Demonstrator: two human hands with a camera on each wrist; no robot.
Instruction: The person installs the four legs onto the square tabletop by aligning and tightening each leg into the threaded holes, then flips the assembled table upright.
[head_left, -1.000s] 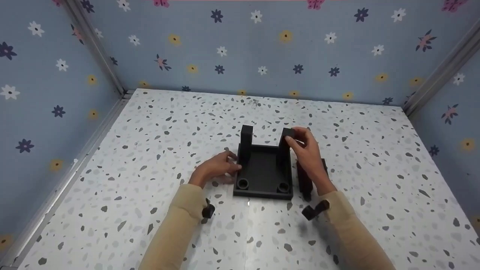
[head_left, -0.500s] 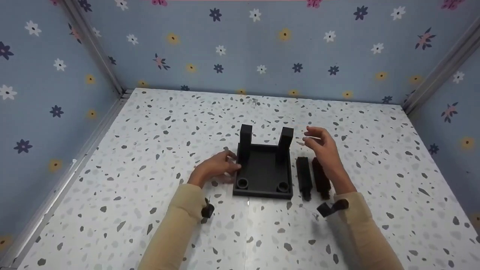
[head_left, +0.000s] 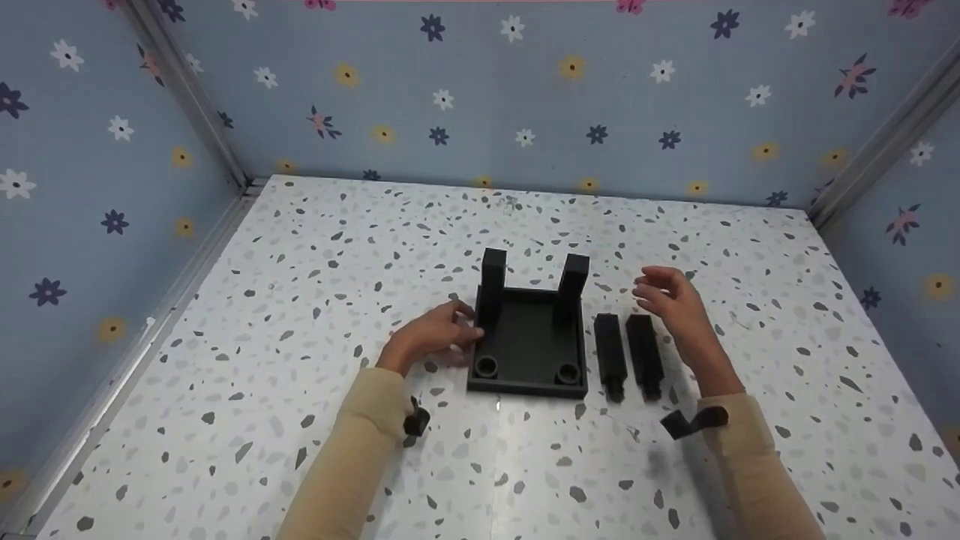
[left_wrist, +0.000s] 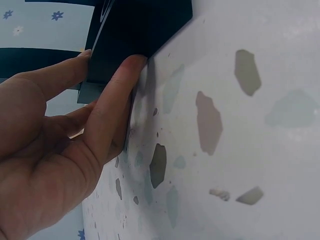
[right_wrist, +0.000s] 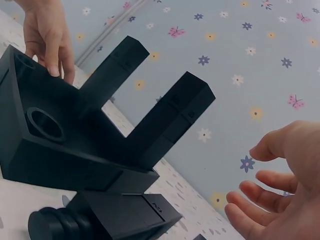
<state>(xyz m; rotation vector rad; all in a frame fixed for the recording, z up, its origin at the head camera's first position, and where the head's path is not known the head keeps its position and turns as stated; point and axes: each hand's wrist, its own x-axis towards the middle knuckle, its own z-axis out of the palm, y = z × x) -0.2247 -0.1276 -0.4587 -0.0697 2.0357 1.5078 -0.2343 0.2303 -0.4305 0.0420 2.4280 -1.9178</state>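
Black tray point(head_left: 526, 389) bears two upright posts point(head_left: 574, 281), near sockets point(head_left: 487, 367) vacant, two loose posts point(head_left: 610, 349) rightward; left hand point(head_left: 429, 335) pinches its side, right hand point(head_left: 681, 309) empty, fingers apart.

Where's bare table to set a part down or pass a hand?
The speckled white tabletop is bare left of the left hand, behind the black rectangular tray towards the blue flowered wall, and in front of the tray between the tan sleeves. Crowded right of the tray: two black square-section legs lie side by side near the right hand.
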